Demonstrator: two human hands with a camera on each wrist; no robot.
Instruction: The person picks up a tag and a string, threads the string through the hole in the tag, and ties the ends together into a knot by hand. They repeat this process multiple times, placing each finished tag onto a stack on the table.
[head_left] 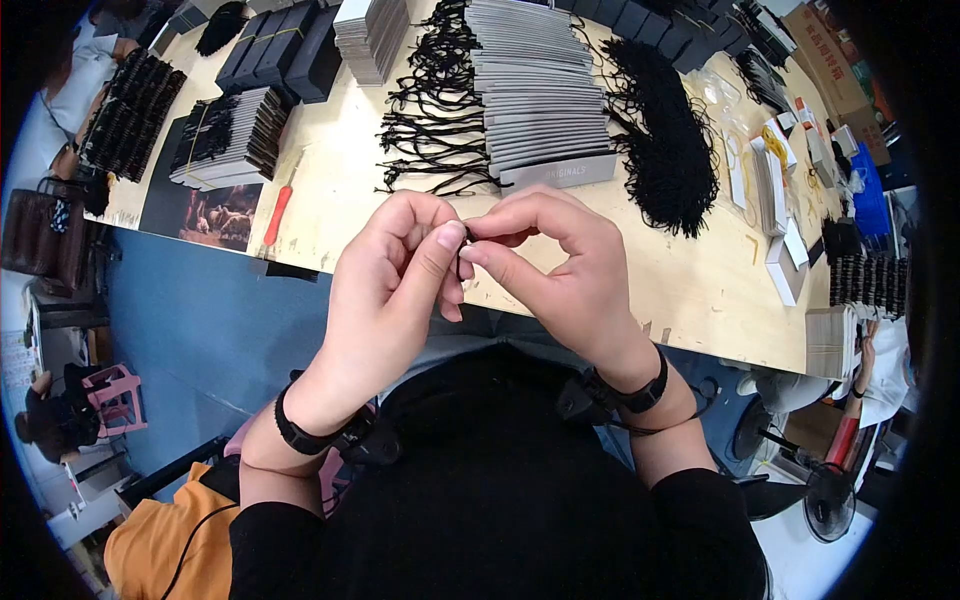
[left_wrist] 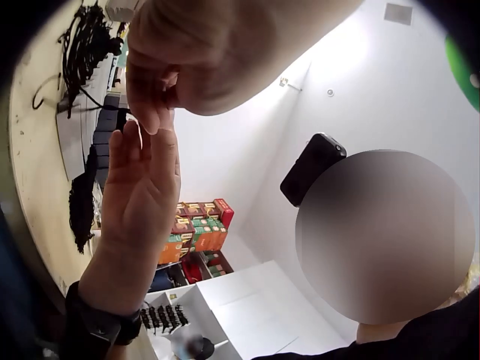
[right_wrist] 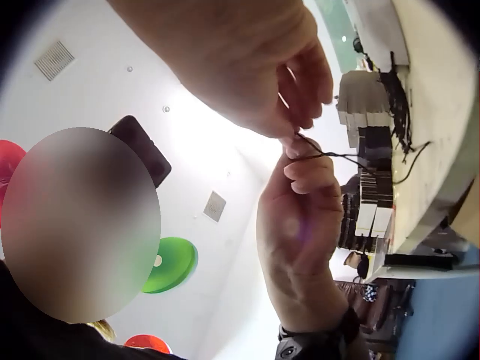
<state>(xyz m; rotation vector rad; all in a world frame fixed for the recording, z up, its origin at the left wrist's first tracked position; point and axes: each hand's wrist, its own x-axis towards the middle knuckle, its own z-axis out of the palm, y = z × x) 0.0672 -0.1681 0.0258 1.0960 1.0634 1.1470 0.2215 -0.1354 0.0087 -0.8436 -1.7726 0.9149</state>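
Observation:
Close together over the table's near edge, my two hands work on a thin black cord (right_wrist: 330, 154). Between thumb and fingertips my left hand (head_left: 395, 270) pinches it, its other fingers curled. My right hand (head_left: 570, 265) pinches the cord right beside that, thumb against forefinger. In the right wrist view the cord trails from the fingertips toward the table, looping at its end. Most of the pinched part is hidden behind the fingers. Just beyond the hands lies a long row of grey cards (head_left: 545, 110) with black cords (head_left: 430, 130) spreading from its left side.
A heap of black cords (head_left: 665, 140) lies right of the row. To the left are a smaller card stack (head_left: 250, 140), a red-handled tool (head_left: 279, 215), a picture sheet (head_left: 215, 215) and black boxes (head_left: 275, 50). White boxes (head_left: 787, 265) stand at the table's right.

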